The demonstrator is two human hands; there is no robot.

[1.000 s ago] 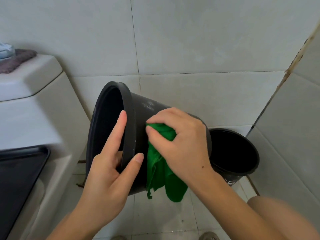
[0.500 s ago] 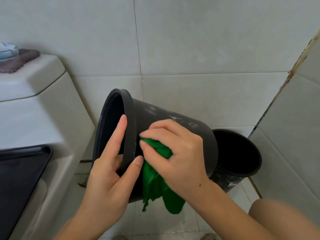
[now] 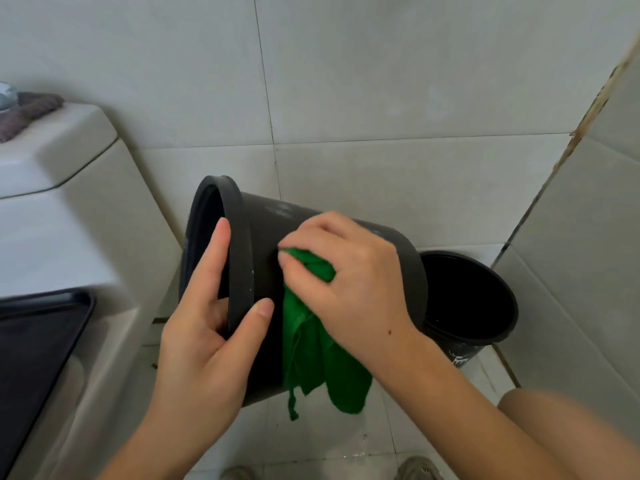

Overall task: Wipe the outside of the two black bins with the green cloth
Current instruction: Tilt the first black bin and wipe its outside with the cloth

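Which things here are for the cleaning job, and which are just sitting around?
For the job: tilted black bin, held by left hand; green cloth, gripped by right hand; second black bin on the floor.

Just sitting around: toilet tank; brownish cloth.

Left hand (image 3: 204, 344): we reach up from the lower left, fingers straight, thumb opposed, pinching a rim between them.
Right hand (image 3: 349, 282): we come in from the lower right, fingers curled, knuckles up, forearm bare.

Pale tiled walls (image 3: 381, 81), stained corner joint (image 3: 588, 119); white toilet tank (image 3: 59, 216) left; tiled floor (image 3: 346, 441).
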